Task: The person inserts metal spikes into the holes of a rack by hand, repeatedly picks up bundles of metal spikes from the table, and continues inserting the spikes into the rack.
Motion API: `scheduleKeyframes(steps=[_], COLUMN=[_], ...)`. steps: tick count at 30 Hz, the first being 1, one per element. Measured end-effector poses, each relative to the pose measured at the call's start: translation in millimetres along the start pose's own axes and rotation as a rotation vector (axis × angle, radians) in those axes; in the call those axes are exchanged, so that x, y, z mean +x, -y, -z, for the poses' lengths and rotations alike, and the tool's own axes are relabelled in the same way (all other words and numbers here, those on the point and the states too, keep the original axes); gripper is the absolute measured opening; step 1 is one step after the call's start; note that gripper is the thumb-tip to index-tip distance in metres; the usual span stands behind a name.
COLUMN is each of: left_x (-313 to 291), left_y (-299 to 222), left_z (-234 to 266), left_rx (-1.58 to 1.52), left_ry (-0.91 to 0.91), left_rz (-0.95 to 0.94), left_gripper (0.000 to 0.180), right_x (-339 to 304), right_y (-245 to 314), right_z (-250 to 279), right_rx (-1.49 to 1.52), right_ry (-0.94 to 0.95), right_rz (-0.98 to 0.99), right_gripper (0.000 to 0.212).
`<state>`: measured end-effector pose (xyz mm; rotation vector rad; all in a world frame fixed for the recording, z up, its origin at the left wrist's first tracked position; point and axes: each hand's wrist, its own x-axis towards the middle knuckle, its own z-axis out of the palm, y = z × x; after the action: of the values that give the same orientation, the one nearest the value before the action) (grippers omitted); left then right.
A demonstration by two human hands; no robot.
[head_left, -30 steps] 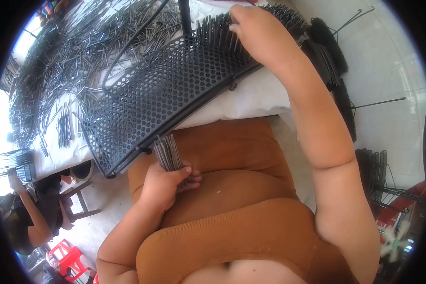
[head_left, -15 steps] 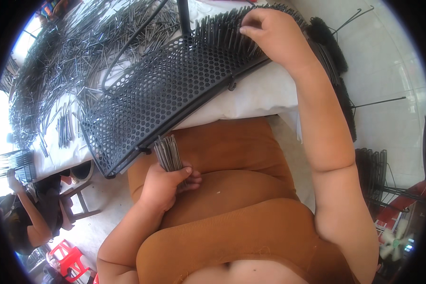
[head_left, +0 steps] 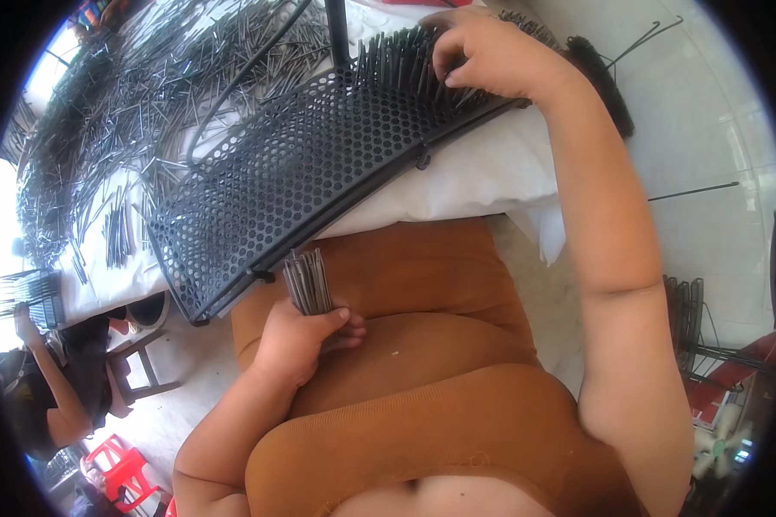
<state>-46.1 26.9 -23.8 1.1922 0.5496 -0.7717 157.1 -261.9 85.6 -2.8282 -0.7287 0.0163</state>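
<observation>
My left hand (head_left: pixel 306 340) is closed around a bundle of thin dark rods (head_left: pixel 309 284), their tips pointing up above my lap. Beyond it a black perforated metal panel (head_left: pixel 289 164) with a hexagonal hole pattern leans over the table edge. Several dark rods (head_left: pixel 388 59) stand upright in the holes of its far right part. Over those rods is my right hand (head_left: pixel 483 52), its fingers curled and the thumb bent in toward them. Whatever lies between its fingertips is too small or hidden to name.
A big heap of loose thin rods (head_left: pixel 147 112) covers the white-sheeted table at the left. A black post (head_left: pixel 336 34) rises from the panel. Another person's hand (head_left: pixel 28 327) works at the far left. Red plastic chairs (head_left: pixel 122 474) stand lower left; a fan (head_left: pixel 722 441) sits lower right.
My right hand has shifted slightly left and down among the upright rods, and its forearm has swung a little right. My left hand and its bundle have hardly moved.
</observation>
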Motion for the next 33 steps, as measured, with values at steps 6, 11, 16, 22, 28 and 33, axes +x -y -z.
scheduleKeyframes(steps=[6, 11, 16, 22, 28, 33], left_x=[0, 2, 3, 3, 4, 5], left_y=[-1, -5, -4, -4, -2, -3], left_z=[2, 0, 2, 2, 3, 4], left_rx=[-0.008, -0.018, -0.019, -0.028, -0.024, -0.011], left_ry=[-0.007, 0.023, 0.011, 0.013, 0.019, 0.030], left_rz=[0.003, 0.019, 0.032, 0.028, 0.034, 0.036], left_gripper=[0.012, 0.010, 0.011, 0.011, 0.011, 0.011], right_x=[3, -4, 5, -9, -35, -57], right_y=[11, -19, 3, 6, -25, -7], right_z=[13, -14, 7, 10, -20, -29], right_rx=[-0.133, -0.046, -0.075, 0.076, 0.094, 0.240], right_ry=[-0.048, -0.169, 0.037, -0.343, -0.396, -0.579], right_rz=[0.131, 0.148, 0.086, 0.308, 0.126, 0.070], right_gripper=[0.011, 0.014, 0.009, 0.011, 0.021, 0.022])
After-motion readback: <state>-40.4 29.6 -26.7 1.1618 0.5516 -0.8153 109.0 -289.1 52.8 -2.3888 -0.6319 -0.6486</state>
